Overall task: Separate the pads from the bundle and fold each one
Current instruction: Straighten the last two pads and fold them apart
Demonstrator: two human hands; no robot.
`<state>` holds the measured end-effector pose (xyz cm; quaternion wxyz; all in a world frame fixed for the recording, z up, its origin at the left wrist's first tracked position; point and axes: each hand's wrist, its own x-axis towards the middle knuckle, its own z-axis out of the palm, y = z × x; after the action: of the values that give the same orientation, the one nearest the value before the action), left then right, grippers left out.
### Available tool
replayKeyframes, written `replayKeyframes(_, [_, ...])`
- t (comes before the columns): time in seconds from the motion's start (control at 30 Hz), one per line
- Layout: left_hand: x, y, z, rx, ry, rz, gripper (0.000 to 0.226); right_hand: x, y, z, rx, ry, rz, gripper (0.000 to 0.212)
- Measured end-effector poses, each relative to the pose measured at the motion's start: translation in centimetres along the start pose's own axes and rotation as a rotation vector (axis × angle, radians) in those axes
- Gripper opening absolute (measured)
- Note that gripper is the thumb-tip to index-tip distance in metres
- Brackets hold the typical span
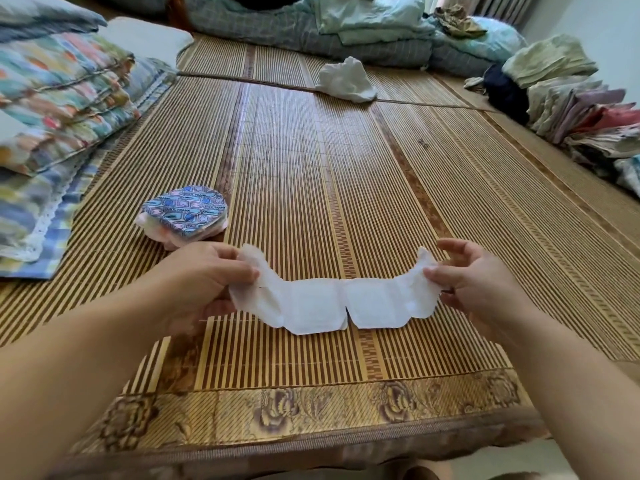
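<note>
Left hand [207, 278] and right hand [474, 282] each pinch an end of a white pad [332, 303], stretched parallel to the bamboo mat's [311, 168] near edge (equally near both).

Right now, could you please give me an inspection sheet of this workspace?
Surface: bamboo mat, striped, with a flowered border at the near edge.
Job's things: white padded strip, unfolded, stretched between both hands.
Clutter: pile of blue patterned packets left of the strip; crumpled white cloth farther back.
Grips: left hand pinches the strip's left end; right hand pinches its right end.
Cables: nothing seen.
Surroundings: folded quilts at left, bedding at the back, stacked clothes at right.
</note>
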<state>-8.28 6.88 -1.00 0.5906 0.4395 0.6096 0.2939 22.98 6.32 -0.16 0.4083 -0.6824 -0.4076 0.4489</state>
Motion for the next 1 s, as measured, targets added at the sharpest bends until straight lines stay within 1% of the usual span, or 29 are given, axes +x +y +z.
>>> replayKeyframes(0.07, [0.0,0.5,0.9,0.006,-0.018,0.026,0.014,-0.8,-0.7,1.8,-0.052,-0.092,-0.065,0.043])
replayKeyframes(0.17, [0.0,0.8,2.1,0.0,-0.051,0.038,0.011,-1.6,-1.0,4.4,-0.213,-0.201,-0.115,0.051])
replayKeyframes(0.23, [0.0,0.9,2.9,-0.009,-0.067,0.036,0.01,-1.9,-0.9,5.6,-0.328,-0.253,-0.107,0.058])
replayKeyframes(0.3, [0.0,0.8,3.5,0.012,-0.08,0.045,0.01,-2.0,-0.8,6.2,-0.396,-0.305,-0.057,0.063])
replayKeyframes(0.4, [0.2,0.6,4.5,0.08,-0.09,0.053,0.011,-1.9,-0.8,6.3,-0.432,-0.313,-0.014,0.057])
replayKeyframes(0.5, [0.4,0.8,5.4,0.082,-0.113,0.058,0.009,-1.8,-0.7,6.3,-0.445,-0.309,-0.01,0.051])
replayKeyframes(0.6, [0.5,1.3,6.0,0.082,-0.2,0.043,0.009,-1.8,-0.5,6.2,-0.444,-0.311,-0.017,0.05])
replayKeyframes(0.67, [0.4,1.6,6.3,0.204,-0.239,0.043,0.014,-1.8,-0.3,6.0,-0.46,-0.324,-0.032,0.049])
replayKeyframes(0.73, [0.5,1.6,6.1,0.427,-0.186,0.13,0.023,-2.0,-0.2,6.0,-0.495,-0.336,-0.062,0.045])
replayKeyframes(0.8, [0.5,1.4,5.6,0.719,-0.042,0.264,0.03,-2.1,-0.4,5.9,-0.516,-0.301,-0.16,0.032])
replayKeyframes(0.87, [0.6,1.0,5.0,0.999,0.145,0.325,0.036,-1.6,-0.9,5.1,-0.458,-0.149,-0.277,0.021])
replayKeyframes(0.9, [0.7,0.8,4.7,1.096,0.199,0.304,0.039,-1.3,-1.1,4.4,-0.447,-0.051,-0.303,0.02])
replayKeyframes(0.93, [0.7,0.6,4.5,1.164,0.215,0.258,0.044,-0.9,-1.3,3.7,-0.492,0.037,-0.296,0.022])
replayKeyframes(0.97, [0.8,0.3,4.3,1.207,0.201,0.208,0.047,-0.7,-1.3,3.0,-0.6,0.083,-0.251,0.025])
replayKeyframes(1.0, [0.9,0.2,4.3,1.224,0.176,0.172,0.049,-0.4,-1.1,2.5,-0.73,0.078,-0.164,0.031])
